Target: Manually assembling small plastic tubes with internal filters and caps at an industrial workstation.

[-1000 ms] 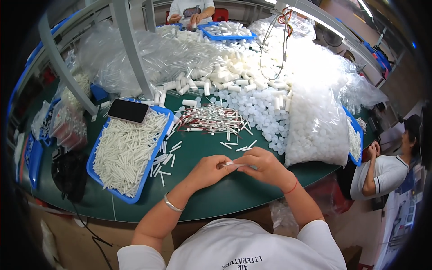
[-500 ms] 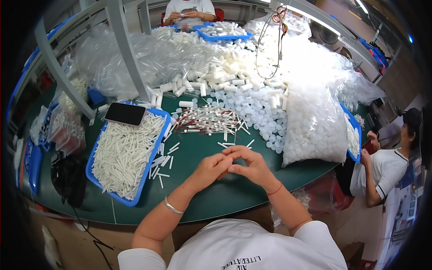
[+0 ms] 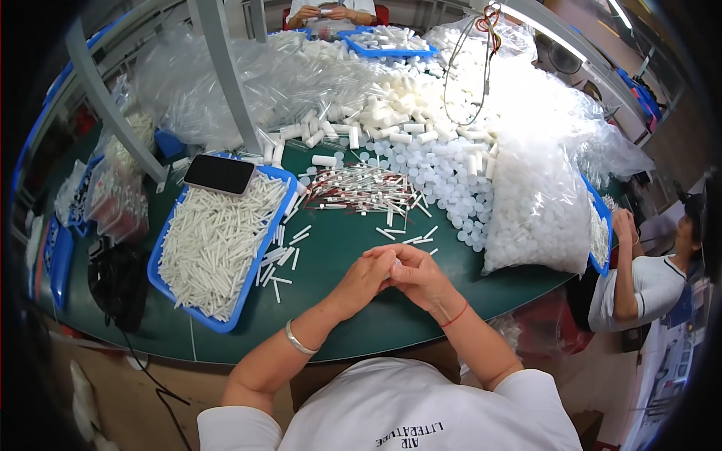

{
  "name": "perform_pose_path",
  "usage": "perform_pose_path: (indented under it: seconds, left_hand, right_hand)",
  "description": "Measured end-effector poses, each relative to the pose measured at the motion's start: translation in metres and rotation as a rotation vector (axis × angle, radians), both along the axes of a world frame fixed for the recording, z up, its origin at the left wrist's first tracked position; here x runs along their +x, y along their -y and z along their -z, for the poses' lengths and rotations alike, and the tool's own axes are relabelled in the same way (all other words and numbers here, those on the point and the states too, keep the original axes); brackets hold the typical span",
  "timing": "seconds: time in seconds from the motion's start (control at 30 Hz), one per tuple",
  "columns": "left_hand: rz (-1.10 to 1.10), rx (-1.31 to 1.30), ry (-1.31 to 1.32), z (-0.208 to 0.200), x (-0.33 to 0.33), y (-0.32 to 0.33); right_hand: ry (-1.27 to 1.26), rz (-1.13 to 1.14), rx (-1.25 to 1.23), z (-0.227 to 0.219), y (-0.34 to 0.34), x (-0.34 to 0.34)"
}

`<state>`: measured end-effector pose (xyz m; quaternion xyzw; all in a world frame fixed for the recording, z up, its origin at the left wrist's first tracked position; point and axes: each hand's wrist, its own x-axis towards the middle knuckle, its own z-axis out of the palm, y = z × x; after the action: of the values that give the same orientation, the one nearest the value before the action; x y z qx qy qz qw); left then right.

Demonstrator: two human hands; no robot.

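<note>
I have the left hand (image 3: 365, 276) and the right hand (image 3: 423, 275) close together, over the near side of the green table (image 3: 331, 239). The fingers of both are bent in and closed on a small pale piece (image 3: 395, 263). Only a bit of it peeks out between the fingertips, so I can't tell its shape.

I use the two hands as the middle of my clock. Near 11 o'clock I see a messy heap of thin white sticks with red bits (image 3: 361, 189). At 1 o'clock lie lots of round, cloudy discs (image 3: 459, 192), and at 2 o'clock sits a fat clear bag (image 3: 538, 218), full of pale bits. Between 9 and 10 o'clock is a blue tray (image 3: 289, 197) full of short white sticks (image 3: 218, 248). A dark phone (image 3: 219, 174) lies on its far end, at 10 o'clock. Far off at 12 o'clock is a big pile of fat white tubes (image 3: 398, 113). One other person (image 3: 628, 289) sits at 3 o'clock.
</note>
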<state>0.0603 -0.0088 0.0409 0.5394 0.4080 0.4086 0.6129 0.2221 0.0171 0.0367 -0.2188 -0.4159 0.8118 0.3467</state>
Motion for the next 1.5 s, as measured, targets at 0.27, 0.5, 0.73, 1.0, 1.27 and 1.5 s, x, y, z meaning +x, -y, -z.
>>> perform_pose_path:
  seconds: [0.27, 0.5, 0.73, 1.0, 1.27, 1.5]
  left_hand:
    - [0.034, -0.133, -0.016, 0.006, 0.004, 0.000]
    - [0.153, -0.281, 0.286, 0.011, 0.004, -0.002]
    - [0.134, -0.299, 0.253, 0.009, 0.008, -0.001]
    - [0.123, -0.507, 0.422, -0.006, 0.033, 0.006]
    - [0.347, -0.650, 0.458, -0.001, 0.090, 0.039]
    - [0.477, -0.475, 0.002, -0.008, 0.121, 0.059]
  right_hand:
    - [0.015, -0.032, -0.051, 0.003, 0.002, 0.008]
    - [-0.123, 0.060, -0.178, 0.011, 0.011, 0.008]
    - [-0.122, 0.062, -0.166, 0.000, 0.011, 0.010]
    - [0.636, 0.387, 0.867, -0.013, 0.063, 0.036]
    - [0.873, 0.684, 1.154, -0.004, 0.115, 0.080]
    - [1.111, 0.778, 0.640, 0.012, 0.191, 0.162]
